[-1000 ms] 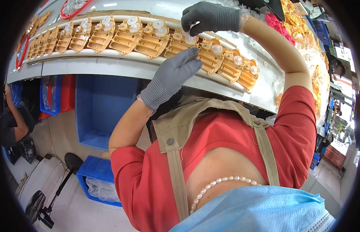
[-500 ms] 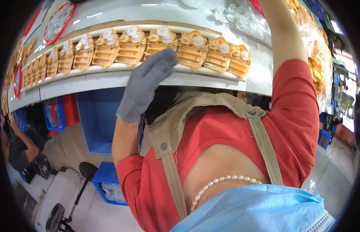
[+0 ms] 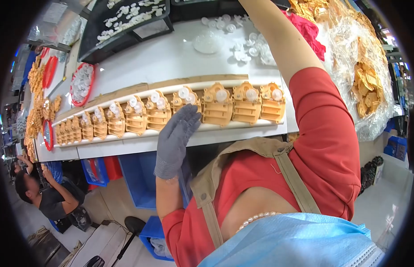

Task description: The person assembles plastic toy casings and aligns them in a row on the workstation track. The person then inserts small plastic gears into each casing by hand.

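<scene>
My left hand (image 3: 176, 140), in a grey glove, reaches over the front edge of the bench with its fingers stretched out. Its fingertips lie at one of the orange plastic housings (image 3: 218, 110) in a long row; whether they press on it I cannot tell. White round gears (image 3: 251, 95) sit in the upper part of several housings. The row lies along a pale rail (image 3: 278, 121). My right arm (image 3: 282, 42) stretches away over the bench, and its hand is beyond the top edge of the view.
Loose white gears (image 3: 256, 46) lie behind the row near a clear round dish (image 3: 208, 43). A black tray (image 3: 127, 33) holds small white parts. At right are bagged orange parts (image 3: 367, 89) and a red cloth (image 3: 307, 33). A co-worker (image 3: 51, 196) is at far left.
The view has tilted up and shifted, so the row appears lower and the black tray shows. My left hand stays by the row, fingers stretched. My right arm still reaches out of view.
</scene>
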`<action>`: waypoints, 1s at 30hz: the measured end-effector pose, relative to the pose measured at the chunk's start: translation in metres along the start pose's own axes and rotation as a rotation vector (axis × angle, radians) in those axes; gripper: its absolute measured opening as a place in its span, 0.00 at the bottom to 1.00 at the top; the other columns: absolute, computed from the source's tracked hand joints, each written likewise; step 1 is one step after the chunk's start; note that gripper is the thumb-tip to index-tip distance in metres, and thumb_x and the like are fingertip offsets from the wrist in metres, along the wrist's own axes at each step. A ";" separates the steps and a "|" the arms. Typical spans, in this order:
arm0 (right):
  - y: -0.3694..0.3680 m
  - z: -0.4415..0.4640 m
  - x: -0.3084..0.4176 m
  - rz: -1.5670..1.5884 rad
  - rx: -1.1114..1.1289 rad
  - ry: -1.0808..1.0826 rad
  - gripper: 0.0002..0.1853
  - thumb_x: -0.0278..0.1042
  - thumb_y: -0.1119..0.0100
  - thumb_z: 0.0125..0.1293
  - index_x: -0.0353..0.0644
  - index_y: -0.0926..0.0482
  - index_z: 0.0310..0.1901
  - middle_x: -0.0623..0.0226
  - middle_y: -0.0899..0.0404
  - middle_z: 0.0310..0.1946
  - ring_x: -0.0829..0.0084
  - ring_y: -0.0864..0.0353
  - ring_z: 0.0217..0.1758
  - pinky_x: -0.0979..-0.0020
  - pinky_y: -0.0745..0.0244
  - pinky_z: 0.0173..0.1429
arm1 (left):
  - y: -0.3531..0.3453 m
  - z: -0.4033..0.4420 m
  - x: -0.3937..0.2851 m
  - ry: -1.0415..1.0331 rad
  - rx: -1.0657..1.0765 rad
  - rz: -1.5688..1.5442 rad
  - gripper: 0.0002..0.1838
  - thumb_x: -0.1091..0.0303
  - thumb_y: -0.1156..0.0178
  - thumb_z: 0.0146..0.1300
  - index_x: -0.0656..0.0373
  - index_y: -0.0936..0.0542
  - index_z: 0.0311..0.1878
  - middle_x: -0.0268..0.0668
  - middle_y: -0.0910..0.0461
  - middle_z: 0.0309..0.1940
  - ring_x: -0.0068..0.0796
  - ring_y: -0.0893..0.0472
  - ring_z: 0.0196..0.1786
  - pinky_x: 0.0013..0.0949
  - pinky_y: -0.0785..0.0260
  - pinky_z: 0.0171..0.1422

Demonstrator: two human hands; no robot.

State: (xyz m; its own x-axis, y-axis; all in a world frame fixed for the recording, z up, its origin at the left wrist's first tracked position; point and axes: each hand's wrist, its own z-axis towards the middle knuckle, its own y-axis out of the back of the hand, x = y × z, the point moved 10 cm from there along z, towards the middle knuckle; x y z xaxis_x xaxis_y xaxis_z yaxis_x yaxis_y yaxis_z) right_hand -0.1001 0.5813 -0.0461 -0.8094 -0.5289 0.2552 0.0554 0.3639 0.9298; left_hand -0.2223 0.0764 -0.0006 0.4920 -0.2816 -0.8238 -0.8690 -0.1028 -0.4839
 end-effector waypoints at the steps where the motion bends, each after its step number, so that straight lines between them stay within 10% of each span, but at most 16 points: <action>1: -0.004 0.004 -0.001 0.048 0.023 0.006 0.13 0.39 0.39 0.64 0.44 0.18 0.47 0.63 0.17 0.40 0.65 0.17 0.44 0.62 0.21 0.51 | -0.001 0.002 0.000 0.012 -0.010 -0.013 0.26 0.65 0.49 0.71 0.70 0.35 0.67 0.48 0.30 0.64 0.41 0.28 0.66 0.41 0.36 0.71; 16: 0.053 -0.076 0.034 1.695 0.212 0.380 0.10 0.32 0.39 0.67 0.42 0.21 0.48 0.69 0.19 0.42 0.72 0.18 0.48 0.64 0.20 0.56 | -0.044 0.053 -0.018 -0.007 0.224 -0.417 0.25 0.60 0.55 0.76 0.70 0.34 0.65 0.54 0.28 0.61 0.47 0.28 0.65 0.47 0.35 0.72; 21: 0.051 -0.192 0.165 1.228 0.333 0.447 0.11 0.35 0.35 0.65 0.42 0.21 0.46 0.71 0.20 0.39 0.75 0.18 0.43 0.70 0.19 0.50 | -0.064 0.101 -0.028 0.008 0.189 -0.688 0.30 0.51 0.54 0.74 0.67 0.37 0.67 0.55 0.32 0.63 0.51 0.31 0.67 0.54 0.40 0.73; 30: 0.015 -0.291 0.259 0.174 -0.095 0.620 0.27 0.36 0.31 0.57 0.42 0.25 0.59 0.64 0.20 0.49 0.69 0.18 0.48 0.69 0.21 0.54 | -0.062 0.111 -0.024 -0.034 -0.082 -0.804 0.30 0.48 0.50 0.71 0.65 0.35 0.63 0.56 0.35 0.63 0.50 0.33 0.68 0.56 0.41 0.73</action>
State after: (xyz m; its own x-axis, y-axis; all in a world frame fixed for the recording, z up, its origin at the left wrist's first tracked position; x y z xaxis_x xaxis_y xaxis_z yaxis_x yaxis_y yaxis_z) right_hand -0.1391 0.2269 0.1109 -0.2981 -0.8232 0.4832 0.2297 0.4295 0.8734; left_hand -0.1749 0.1952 0.0164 0.9683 -0.0628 -0.2417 -0.2487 -0.3319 -0.9100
